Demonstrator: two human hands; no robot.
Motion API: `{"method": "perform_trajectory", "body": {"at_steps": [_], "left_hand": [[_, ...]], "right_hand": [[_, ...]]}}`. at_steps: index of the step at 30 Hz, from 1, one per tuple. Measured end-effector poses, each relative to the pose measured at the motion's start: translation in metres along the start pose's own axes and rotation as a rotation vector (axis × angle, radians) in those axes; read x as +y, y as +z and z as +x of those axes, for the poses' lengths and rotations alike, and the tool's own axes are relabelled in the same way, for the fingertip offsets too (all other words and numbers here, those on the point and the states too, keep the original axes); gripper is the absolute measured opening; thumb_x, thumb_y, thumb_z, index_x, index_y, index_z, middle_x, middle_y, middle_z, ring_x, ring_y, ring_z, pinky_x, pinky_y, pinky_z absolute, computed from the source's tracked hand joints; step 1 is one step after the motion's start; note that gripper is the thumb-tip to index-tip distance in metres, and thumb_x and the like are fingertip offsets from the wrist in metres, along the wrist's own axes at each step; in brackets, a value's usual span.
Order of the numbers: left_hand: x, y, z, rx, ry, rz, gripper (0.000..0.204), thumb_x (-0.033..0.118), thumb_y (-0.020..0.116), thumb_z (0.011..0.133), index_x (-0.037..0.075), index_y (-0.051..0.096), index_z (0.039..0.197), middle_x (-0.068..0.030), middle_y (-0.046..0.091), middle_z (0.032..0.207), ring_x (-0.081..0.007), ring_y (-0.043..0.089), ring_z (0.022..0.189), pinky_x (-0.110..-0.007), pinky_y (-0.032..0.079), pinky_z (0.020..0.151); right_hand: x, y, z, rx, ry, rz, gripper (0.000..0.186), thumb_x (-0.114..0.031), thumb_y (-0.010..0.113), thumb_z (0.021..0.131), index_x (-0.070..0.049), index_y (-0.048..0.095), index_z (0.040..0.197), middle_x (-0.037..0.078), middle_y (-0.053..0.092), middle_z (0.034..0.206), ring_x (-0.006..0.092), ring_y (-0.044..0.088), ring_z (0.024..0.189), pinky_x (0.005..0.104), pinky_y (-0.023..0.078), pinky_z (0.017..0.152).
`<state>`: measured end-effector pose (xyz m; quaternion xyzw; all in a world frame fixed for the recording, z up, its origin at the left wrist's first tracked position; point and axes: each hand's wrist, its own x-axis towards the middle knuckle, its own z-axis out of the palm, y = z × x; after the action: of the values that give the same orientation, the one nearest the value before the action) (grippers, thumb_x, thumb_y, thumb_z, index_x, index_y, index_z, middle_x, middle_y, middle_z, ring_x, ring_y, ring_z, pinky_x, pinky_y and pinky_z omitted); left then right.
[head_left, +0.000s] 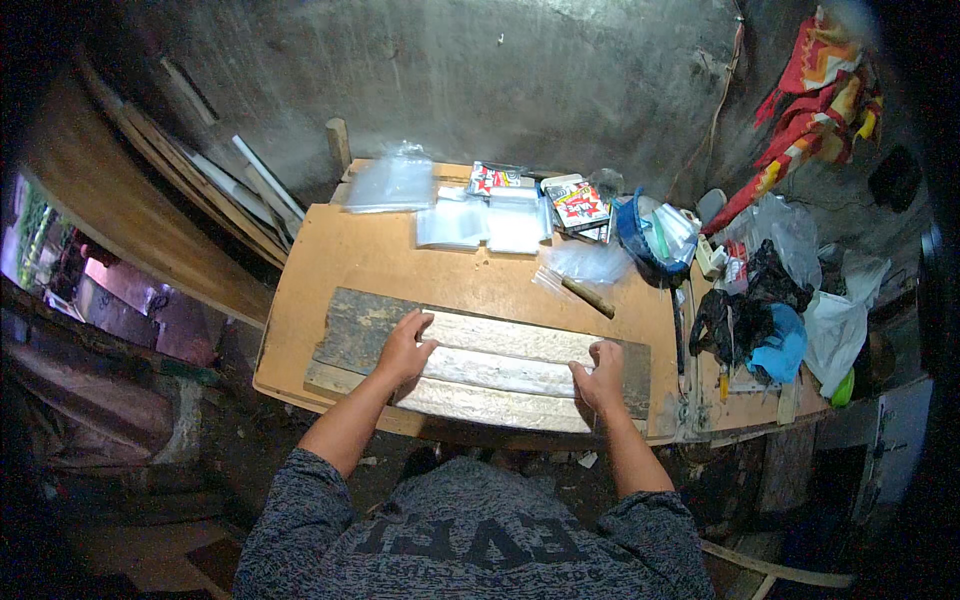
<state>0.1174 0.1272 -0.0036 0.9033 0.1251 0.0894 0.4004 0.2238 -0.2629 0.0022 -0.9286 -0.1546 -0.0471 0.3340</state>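
Observation:
A dark worn wooden board (355, 335) lies across the near part of an orange-brown table (340, 255). On it lie three long pale strips wrapped in clear film (500, 340). My left hand (405, 350) rests flat on the left ends of the strips, fingers spread. My right hand (600, 375) presses on their right ends, fingers curled over the middle strip. Neither hand lifts anything.
Clear plastic bags (455, 220) and small printed packets (580, 205) lie at the table's far side. A brown stick (588, 297) lies mid-right. A blue bowl (645, 240), dark and blue bags (760, 320) and white bags crowd the right. Wooden planks (200, 180) lean at left.

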Motion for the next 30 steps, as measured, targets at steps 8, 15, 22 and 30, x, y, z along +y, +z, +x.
{"method": "perform_trajectory", "body": {"at_steps": [8, 15, 22, 30], "left_hand": [[0.013, 0.006, 0.014, 0.037, -0.033, -0.069, 0.048, 0.008, 0.074, 0.084, 0.003, 0.061, 0.129, -0.0231, 0.052, 0.144, -0.0384, 0.051, 0.132, -0.040, 0.043, 0.110], [-0.008, 0.001, 0.004, 0.146, -0.002, 0.035, 0.051, 0.016, 0.075, 0.085, 0.004, 0.059, 0.131, -0.0238, 0.052, 0.142, -0.0396, 0.053, 0.130, -0.041, 0.044, 0.108], [0.013, -0.024, -0.034, 0.048, -0.259, -0.025, 0.056, 0.023, 0.071, 0.088, 0.005, 0.053, 0.137, -0.0213, 0.057, 0.131, -0.0364, 0.059, 0.117, -0.042, 0.048, 0.101], [-0.023, -0.017, -0.036, 0.120, -0.209, -0.096, 0.060, 0.019, 0.071, 0.086, 0.005, 0.051, 0.141, -0.0216, 0.056, 0.134, -0.0345, 0.061, 0.117, -0.041, 0.051, 0.099]], "right_hand": [[-0.008, 0.010, 0.006, 0.137, 0.052, 0.141, 0.039, -0.010, 0.078, 0.080, 0.001, 0.057, 0.110, 0.022, 0.052, 0.115, 0.0390, 0.053, 0.111, 0.0439, 0.046, 0.097], [-0.015, 0.004, -0.003, 0.173, 0.195, 0.000, 0.044, -0.026, 0.070, 0.091, 0.003, 0.056, 0.120, 0.025, 0.052, 0.127, 0.0419, 0.051, 0.121, 0.0470, 0.043, 0.102], [0.003, -0.005, -0.031, -0.161, 0.432, 0.059, 0.060, -0.045, 0.072, 0.084, 0.007, 0.066, 0.114, 0.029, 0.069, 0.109, 0.0440, 0.067, 0.101, 0.0482, 0.051, 0.092], [0.003, -0.002, -0.010, -0.312, 0.728, 0.553, 0.051, -0.028, 0.083, 0.078, 0.007, 0.066, 0.111, 0.015, 0.073, 0.101, 0.0209, 0.068, 0.087, 0.0366, 0.054, 0.078]]}}
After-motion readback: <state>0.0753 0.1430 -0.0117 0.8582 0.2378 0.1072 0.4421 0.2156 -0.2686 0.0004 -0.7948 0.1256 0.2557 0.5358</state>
